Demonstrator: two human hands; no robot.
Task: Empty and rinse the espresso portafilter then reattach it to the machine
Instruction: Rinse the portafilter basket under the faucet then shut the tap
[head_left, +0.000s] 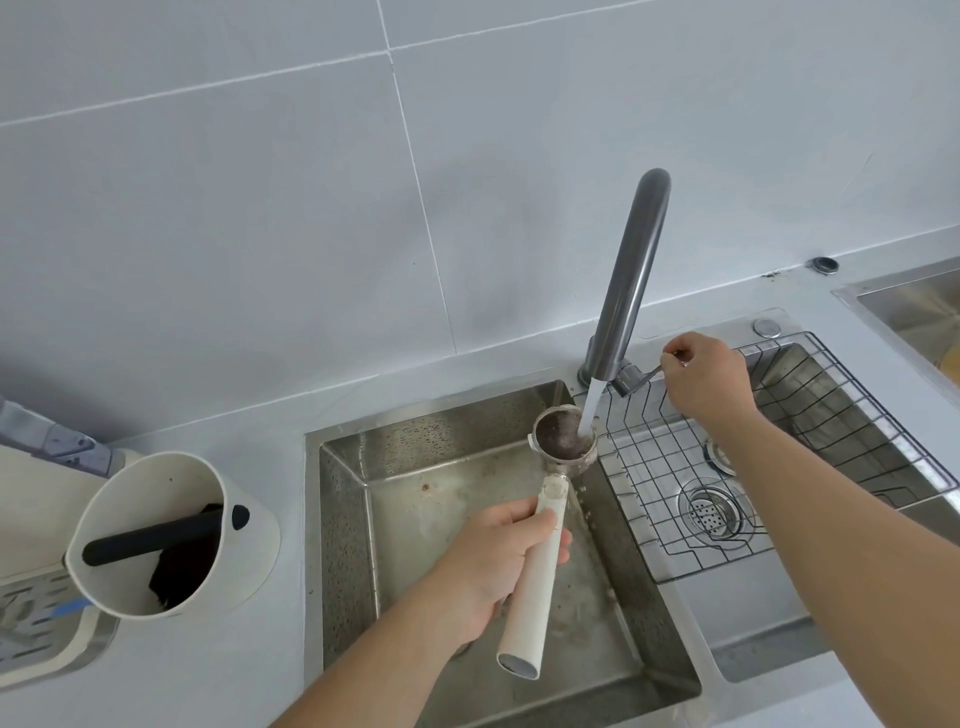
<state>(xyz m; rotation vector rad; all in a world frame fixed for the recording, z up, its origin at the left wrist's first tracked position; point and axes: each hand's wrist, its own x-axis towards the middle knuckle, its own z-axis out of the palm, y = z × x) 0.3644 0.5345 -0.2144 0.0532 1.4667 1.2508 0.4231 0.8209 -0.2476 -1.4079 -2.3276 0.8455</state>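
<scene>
Both forearms are bare from the lower frame edge to the wrists, with no sleeve or cuff showing, and the left hand (493, 564) and right hand (709, 379) carry no glove, ring, watch or band.

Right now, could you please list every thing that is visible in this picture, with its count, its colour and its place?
Portafilter: one, white handle and metal basket with dark residue, held over the left sink basin, basket under the water stream.
Faucet: one, dark grey, behind the sinks, water running.
Faucet lever: one, metal, at the faucet base.
Left sink basin: one, steel, centre.
Right sink basin: one, steel, to the right.
Wire rack: one, dark, lying in the right basin.
Drain strainer: one, metal, under the rack.
Knock box: one, white with a black bar, on the counter at left.
Left hand: one, gripping the portafilter handle.
Right hand: one, on the faucet lever.
</scene>
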